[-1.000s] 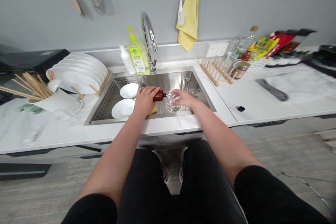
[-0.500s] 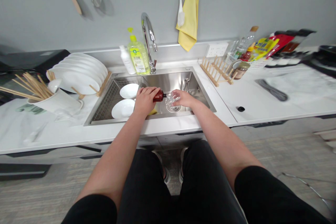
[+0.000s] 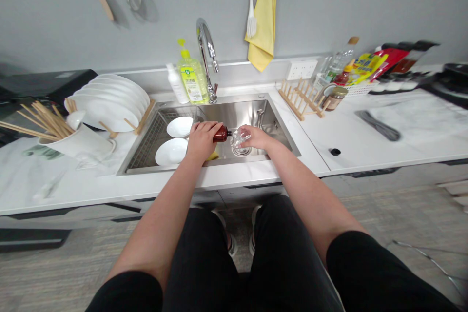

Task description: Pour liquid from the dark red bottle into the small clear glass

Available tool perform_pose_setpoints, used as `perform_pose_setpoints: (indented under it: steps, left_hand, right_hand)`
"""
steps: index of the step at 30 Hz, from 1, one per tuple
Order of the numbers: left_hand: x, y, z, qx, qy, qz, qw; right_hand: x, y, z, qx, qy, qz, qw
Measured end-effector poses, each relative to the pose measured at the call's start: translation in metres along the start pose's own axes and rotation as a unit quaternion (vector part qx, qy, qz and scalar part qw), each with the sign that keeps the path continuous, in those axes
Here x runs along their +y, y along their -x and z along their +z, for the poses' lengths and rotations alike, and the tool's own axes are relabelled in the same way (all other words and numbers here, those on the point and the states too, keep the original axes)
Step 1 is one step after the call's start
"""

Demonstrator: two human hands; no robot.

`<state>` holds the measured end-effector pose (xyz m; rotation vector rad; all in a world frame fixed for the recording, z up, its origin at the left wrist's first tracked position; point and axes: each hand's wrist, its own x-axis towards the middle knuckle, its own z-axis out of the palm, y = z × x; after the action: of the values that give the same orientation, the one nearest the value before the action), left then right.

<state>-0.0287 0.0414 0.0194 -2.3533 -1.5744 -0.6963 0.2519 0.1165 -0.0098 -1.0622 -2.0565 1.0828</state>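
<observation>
Over the steel sink (image 3: 234, 156), my left hand (image 3: 203, 140) is wrapped round a reddish-brown bottle (image 3: 221, 133). The bottle is tipped on its side, its dark neck pointing right. A small clear glass (image 3: 237, 139) is in the fingers of my right hand (image 3: 255, 137), its mouth by the bottle's neck. Whether liquid flows between them I cannot tell. Left of my hands, two white bowls (image 3: 171, 151) sit in the sink. Something yellow (image 3: 212, 155) shows partly under my left wrist. A small black cap (image 3: 335, 152) lies on the counter to the right.
A tap (image 3: 206, 53) arches behind the sink, beside a yellow-green soap bottle (image 3: 192, 78) and a white bottle (image 3: 177, 84). White plates (image 3: 109, 100) stand racked at left, near a chopstick holder (image 3: 82, 142). A wooden rack (image 3: 303, 100) and a jar (image 3: 335, 98) stand at right.
</observation>
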Motion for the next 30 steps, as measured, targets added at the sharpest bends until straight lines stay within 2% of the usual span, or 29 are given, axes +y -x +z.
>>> perform_pose_setpoints:
  steps: [30]
  left_hand:
    - [0.0024, 0.0002, -0.0029, -0.011, 0.006, -0.002, 1.0]
  right_hand:
    - [-0.0013, 0.0009, -0.0011, -0.005, 0.007, 0.001, 1.0]
